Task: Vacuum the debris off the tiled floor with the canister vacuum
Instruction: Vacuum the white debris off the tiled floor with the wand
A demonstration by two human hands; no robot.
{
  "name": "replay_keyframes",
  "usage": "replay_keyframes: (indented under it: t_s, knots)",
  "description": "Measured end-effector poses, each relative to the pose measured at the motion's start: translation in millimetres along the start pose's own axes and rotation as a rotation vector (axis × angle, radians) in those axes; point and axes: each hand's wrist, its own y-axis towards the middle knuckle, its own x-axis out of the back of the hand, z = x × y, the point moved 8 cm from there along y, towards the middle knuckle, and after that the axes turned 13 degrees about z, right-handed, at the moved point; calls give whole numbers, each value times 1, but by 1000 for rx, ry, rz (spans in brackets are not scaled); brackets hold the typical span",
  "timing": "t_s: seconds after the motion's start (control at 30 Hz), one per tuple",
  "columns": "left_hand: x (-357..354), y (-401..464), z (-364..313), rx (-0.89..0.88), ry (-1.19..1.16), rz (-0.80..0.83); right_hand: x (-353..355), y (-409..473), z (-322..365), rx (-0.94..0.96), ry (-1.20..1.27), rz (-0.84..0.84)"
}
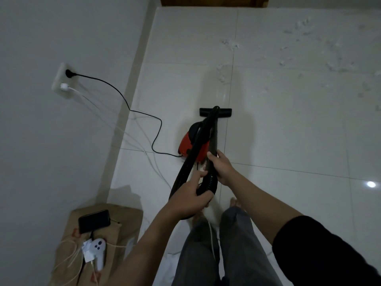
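Left hand [190,200]: curled round the ribbed black hose [209,182], near.
Right hand [219,166]: grips the wand [214,139] just above it.
Floor head [215,112]: flat on the tiles, just beyond the red canister [192,144].
Debris [321,58]: scattered far right, across open tiled floor [288,131].
Left edge: wall [61,141], power cord [123,96], cardboard box [99,244].

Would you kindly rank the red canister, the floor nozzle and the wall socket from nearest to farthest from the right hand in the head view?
From the right hand:
1. Red canister, just left.
2. Floor nozzle, ahead.
3. Wall socket, far left.
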Motion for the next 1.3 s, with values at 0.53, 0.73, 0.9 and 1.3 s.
replay_keyframes:
  t_s: [0.53,0.73,0.9,1.3]
  knots:
    - [-60,28,33,30,76,91,40,2,-43,-72,-118,-136]
    - [-78,47,54,-46,-71,74,57,12,-66,-84,-138,-157]
    - [-91,62,55,-101,-97,18,79,18,-70,-77,-181,-174]
    - [-123,114,43,-51,-43,-130,136,32,-54,-94,-277,-60]
